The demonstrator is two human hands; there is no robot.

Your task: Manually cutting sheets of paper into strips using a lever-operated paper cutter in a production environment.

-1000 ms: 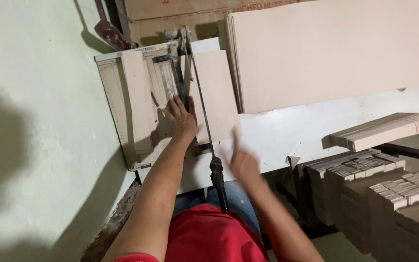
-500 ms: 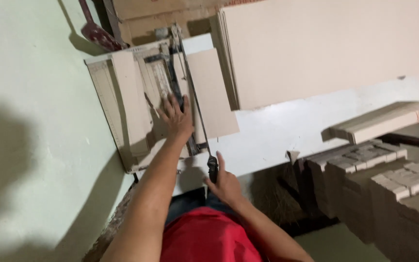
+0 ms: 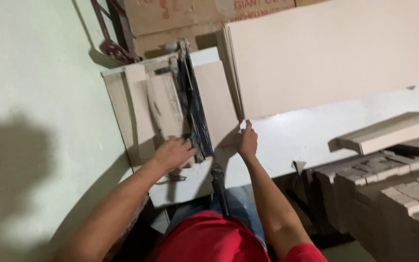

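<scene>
On the bed of a manual tile cutter (image 3: 170, 131), against the pale green wall: 1 beige tile (image 3: 215, 109) lying flat, split by the black rail (image 3: 196, 114), with another pale strip (image 3: 163, 109) on the rail's far side. Left hand (image 3: 173, 153) spread palm-down on the near edge of that left strip, fingers loose, gripping nothing. Right hand (image 3: 247, 142) open too, fingertips touching the near right corner of the tile, just below a tall stack of large boards (image 3: 330, 53) leaning on edge. Black lever handle (image 3: 219, 187) free, pointing back toward the red shirt. Probably stiff, brittle and fairly heavy for its thickness (ceramic, by the look); dusty faces likely slick, cut edges likely sharp. Best taken flat by 2 opposite long edges, never by 1 corner. Cut strips (image 3: 394, 131) piled well apart on the right.
</scene>
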